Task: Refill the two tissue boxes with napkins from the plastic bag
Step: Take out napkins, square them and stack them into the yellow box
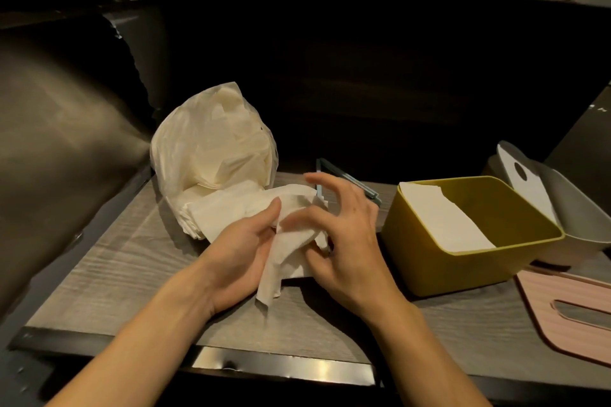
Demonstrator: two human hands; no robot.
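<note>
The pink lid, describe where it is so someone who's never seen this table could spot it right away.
On the wooden table, look to the right of the yellow box, at the edge of the picture. The pink lid lies flat there, in front of the grey box. It alone is pink and ribbed, with a long slot.

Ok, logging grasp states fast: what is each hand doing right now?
Left hand: holding the napkin, thumb curled over it.
Right hand: fingers spread and bent over the same napkin; a grip cannot be told.
</note>
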